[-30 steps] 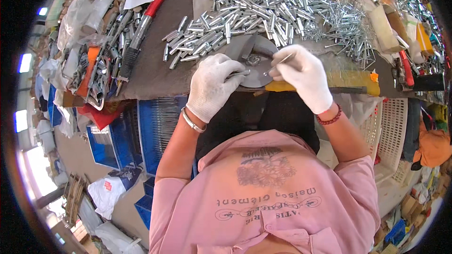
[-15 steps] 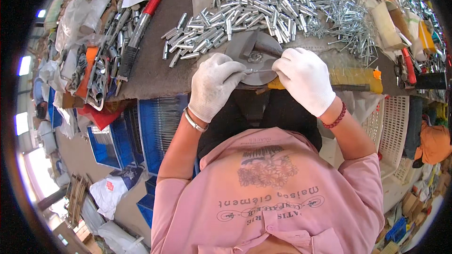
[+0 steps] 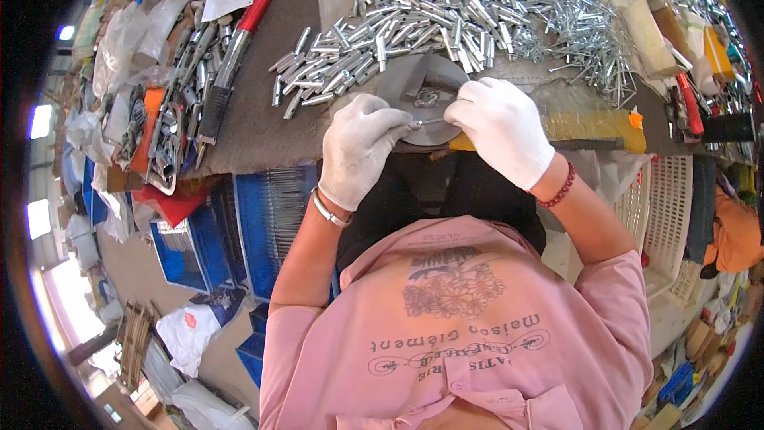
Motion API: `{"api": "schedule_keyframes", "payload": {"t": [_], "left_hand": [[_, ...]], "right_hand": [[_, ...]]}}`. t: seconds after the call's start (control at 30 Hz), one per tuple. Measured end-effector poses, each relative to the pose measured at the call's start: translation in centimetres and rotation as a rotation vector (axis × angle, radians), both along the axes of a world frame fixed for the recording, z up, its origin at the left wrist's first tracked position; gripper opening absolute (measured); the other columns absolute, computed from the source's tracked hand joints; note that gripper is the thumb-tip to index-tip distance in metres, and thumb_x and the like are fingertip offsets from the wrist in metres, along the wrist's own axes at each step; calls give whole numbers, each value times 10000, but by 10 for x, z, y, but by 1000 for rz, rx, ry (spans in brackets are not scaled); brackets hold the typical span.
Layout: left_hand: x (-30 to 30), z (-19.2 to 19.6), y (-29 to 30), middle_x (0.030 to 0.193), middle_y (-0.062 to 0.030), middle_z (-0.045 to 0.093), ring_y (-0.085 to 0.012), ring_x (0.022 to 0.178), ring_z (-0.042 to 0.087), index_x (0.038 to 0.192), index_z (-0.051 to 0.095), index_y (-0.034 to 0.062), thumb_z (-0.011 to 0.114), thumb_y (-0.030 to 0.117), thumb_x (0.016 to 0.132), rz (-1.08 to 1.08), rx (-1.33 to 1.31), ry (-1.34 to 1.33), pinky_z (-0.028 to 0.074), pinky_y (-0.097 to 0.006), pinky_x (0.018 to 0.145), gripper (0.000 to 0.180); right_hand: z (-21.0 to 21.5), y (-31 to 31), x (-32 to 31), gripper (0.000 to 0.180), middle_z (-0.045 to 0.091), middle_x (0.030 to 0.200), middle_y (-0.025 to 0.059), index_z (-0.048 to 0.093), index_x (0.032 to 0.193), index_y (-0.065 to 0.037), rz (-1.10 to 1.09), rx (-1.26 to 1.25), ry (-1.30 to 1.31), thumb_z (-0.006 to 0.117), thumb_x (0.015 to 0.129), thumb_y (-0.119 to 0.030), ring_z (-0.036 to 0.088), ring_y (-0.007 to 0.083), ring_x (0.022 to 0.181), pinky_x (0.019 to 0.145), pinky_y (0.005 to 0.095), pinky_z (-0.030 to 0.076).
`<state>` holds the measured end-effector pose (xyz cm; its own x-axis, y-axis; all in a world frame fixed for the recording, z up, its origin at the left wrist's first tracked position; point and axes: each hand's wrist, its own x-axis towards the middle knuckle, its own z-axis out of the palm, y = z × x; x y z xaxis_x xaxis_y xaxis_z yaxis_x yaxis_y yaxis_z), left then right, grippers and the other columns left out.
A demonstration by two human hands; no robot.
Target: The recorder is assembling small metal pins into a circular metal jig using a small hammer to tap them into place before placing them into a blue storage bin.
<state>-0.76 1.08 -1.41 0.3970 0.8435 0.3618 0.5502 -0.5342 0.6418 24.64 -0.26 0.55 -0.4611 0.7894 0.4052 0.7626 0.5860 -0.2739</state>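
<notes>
My left hand (image 3: 360,143), in a white knitted glove, is closed in a pinch over the near edge of a round grey metal plate (image 3: 435,134). Opposite it, my right hand (image 3: 503,123), gloved the same way, pinches too. Between the two sets of fingertips runs a thin silver metal pin (image 3: 428,122), roughly level; its ends are hidden by the gloves. An angled dark metal block stands on the plate, with a few small metal bits (image 3: 426,97) beside it. Beyond lies a large heap of short silver metal tubes (image 3: 430,8).
Thin screws or nails (image 3: 593,48) are piled right of the tubes. Hand tools (image 3: 231,64) and plastic bags crowd the bench's left. Yellow tape (image 3: 601,129) covers part of the front edge. Below are blue crates (image 3: 263,223) of rods and a white slatted basket (image 3: 667,207).
Both hands have drawn slightly closer together, the right one shifting left, and the pin between them now sits at a slight tilt. The whole view has shifted a little.
</notes>
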Motion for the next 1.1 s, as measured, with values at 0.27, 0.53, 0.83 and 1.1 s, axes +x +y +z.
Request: {"api": "schedule_keyframes", "payload": {"t": [0.27, 0.53, 0.83, 1.1], "left_hand": [[-3, 6, -3, 898, -96, 670, -307, 862, 680, 963, 794, 91, 854, 41, 805, -8, 13, -36, 543, -399, 762, 177], [1, 12, -2, 892, -90, 663, -309, 857, 672, 959, 788, 93, 850, 53, 819, -27, 35, -28, 538, -406, 750, 158], [1, 9, -1, 890, -87, 666, -305, 852, 672, 961, 788, 96, 861, 50, 806, -23, 43, -47, 539, -406, 748, 177], [0, 11, -2, 889, -92, 671, -304, 854, 672, 948, 792, 91, 859, 27, 798, -19, 17, -57, 539, -405, 752, 176]], "right_hand": [[4, -4, 17, 136, 683, 902, 31, 779, 965, -160, -136, 67, 65, 823, 837, -152, 689, 272, 874, 796, 399, 561], [-18, 27, 103, 95, 711, 939, 65, 797, 986, -131, -527, 109, 3, 757, 905, -102, 721, 298, 915, 798, 411, 583], [-17, 25, 106, 143, 722, 992, 89, 794, 1052, -100, -464, 32, 65, 712, 940, -67, 725, 323, 949, 832, 417, 586], [-6, 16, 105, 88, 713, 961, 71, 786, 997, -108, -449, -72, 43, 757, 914, -104, 724, 305, 939, 820, 402, 579]]}}
